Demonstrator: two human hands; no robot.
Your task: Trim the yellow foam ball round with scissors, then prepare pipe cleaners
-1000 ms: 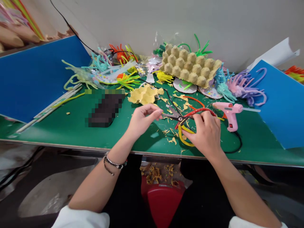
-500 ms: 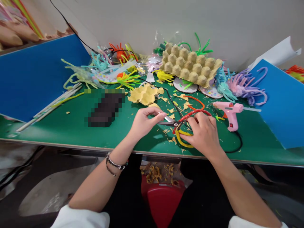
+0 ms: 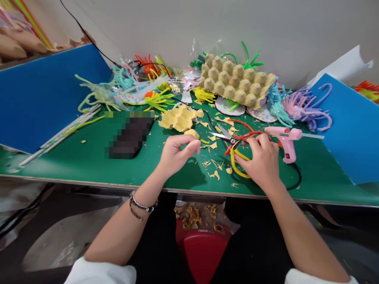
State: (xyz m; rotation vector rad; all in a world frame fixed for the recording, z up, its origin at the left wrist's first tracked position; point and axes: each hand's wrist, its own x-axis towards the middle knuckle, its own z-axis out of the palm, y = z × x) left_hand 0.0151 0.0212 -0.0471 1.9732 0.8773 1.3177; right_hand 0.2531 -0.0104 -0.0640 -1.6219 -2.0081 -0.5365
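Observation:
My right hand (image 3: 262,159) grips scissors (image 3: 229,139) with a red and a yellow handle; the blades are apart and point left, away from my other hand. My left hand (image 3: 177,154) is curled in a pinch over the green table (image 3: 89,157), fingertips pressed on a small yellow cardboard piece (image 3: 192,133) that is partly hidden. Yellow cardboard scraps (image 3: 211,145) lie between my two hands. A cut yellow egg-carton chunk (image 3: 179,117) lies just beyond my left hand.
A pink glue gun (image 3: 286,138) stands right of my right hand, its black cord looping near the table edge. A full egg carton (image 3: 237,81), pipe-cleaner crafts (image 3: 304,106) and white sticks (image 3: 65,130) crowd the back. Blue boards (image 3: 44,90) flank both sides. A red bin (image 3: 203,248) sits below.
The scissors have pulled away to the right from my left hand's fingers and their blades have opened. My left hand keeps its pinch and has shifted slightly down.

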